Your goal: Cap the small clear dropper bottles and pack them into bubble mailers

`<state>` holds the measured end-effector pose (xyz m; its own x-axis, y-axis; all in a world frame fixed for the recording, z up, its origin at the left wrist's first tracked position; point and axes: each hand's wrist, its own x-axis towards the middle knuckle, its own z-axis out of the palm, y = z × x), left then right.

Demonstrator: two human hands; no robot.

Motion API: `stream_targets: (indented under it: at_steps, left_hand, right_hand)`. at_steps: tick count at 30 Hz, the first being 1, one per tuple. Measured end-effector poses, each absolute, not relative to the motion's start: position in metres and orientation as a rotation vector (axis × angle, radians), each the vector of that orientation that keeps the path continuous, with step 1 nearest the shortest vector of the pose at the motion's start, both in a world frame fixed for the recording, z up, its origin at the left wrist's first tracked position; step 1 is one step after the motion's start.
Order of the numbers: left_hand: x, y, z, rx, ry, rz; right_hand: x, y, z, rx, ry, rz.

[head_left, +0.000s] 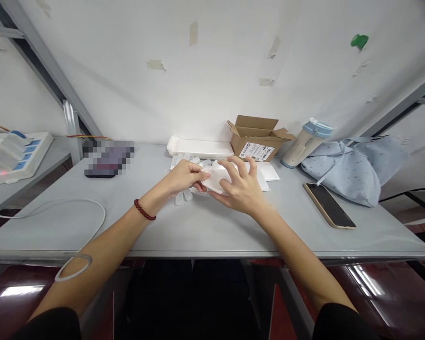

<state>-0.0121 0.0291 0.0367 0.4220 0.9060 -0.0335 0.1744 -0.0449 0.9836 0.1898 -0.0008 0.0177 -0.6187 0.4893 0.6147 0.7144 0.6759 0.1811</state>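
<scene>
Both my hands meet over the middle of the grey table [198,226]. My left hand [184,176], with a red bead bracelet at the wrist, pinches the left end of a small white plastic piece [217,175]. My right hand [241,188] cups the same piece from the right, fingers curled over its top. Under and behind the hands lie several clear plastic strips [182,194] and flat white packets [269,173].
A long white tray [200,147] and an open cardboard box [257,137] stand at the back. A tumbler [306,143], a light blue bag [347,170] and a phone [329,206] lie right. A dark device [108,160], a white cable [74,208] and a power strip [16,156] are left.
</scene>
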Motion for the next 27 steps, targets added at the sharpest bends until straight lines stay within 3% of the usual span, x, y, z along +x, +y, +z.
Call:
stream_targets:
  at_steps: [6,20,27]
  left_hand:
    - [-0.013,0.029,0.038,1.476,1.060,0.789]
    - [-0.015,0.031,0.041,1.424,1.090,0.806]
    - [-0.014,0.031,0.035,1.270,1.041,0.898]
  right_hand:
    - [0.190,-0.003,0.018,-0.841,-2.461,-0.683]
    - [0.200,0.008,0.019,-0.941,-2.339,-0.582]
    - [0.199,0.025,-0.004,-1.062,-2.353,-0.498]
